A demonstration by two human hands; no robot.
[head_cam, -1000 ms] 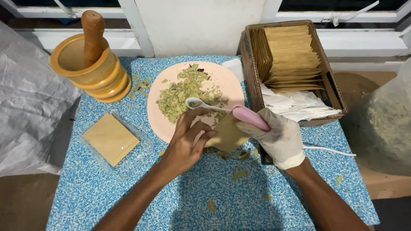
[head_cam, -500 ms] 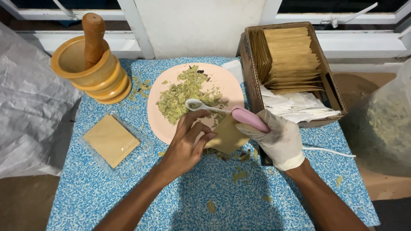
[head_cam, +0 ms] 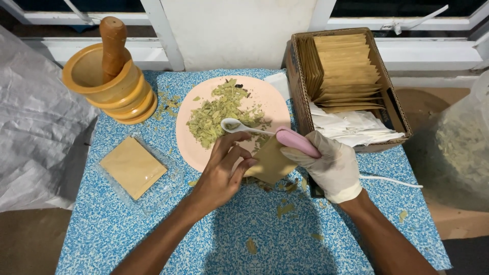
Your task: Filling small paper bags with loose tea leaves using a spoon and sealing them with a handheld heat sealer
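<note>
I see my left hand (head_cam: 221, 175), bare, at the near edge of the pink plate (head_cam: 267, 102), its fingers curled round the left edge of a small brown paper packet (head_cam: 270, 164) and pinching it. The packet sits between my two hands, just over the counter (head_cam: 153, 239) at the plate's near rim. My right hand (head_cam: 331, 168) wears a pale glove and is closed round the pink handle of a spoon (head_cam: 265, 133); the spoon's white bowl reaches left over the plate and lies beside the heap of dried green leaves (head_cam: 219, 114), carrying a little of the same crumbled stuff. I cannot tell whether the gloved hand also touches the packet, though it lies right against it.

The leaves cover the left and middle of the plate. Scraps of them are strewn on the blue speckled cloth of the counter near my hands. At the far left corner stands a yellow wooden mortar (head_cam: 109, 86) with a brown pestle (head_cam: 113, 46) upright in it. Nearer, on the left, a flat tan packet lies in a clear tray (head_cam: 158, 191). On the right a cardboard box (head_cam: 298, 97) holds a row of brown packets standing on edge and a loose pile of white ones. A thin white cord (head_cam: 392, 181) runs right from behind my gloved hand.
</note>
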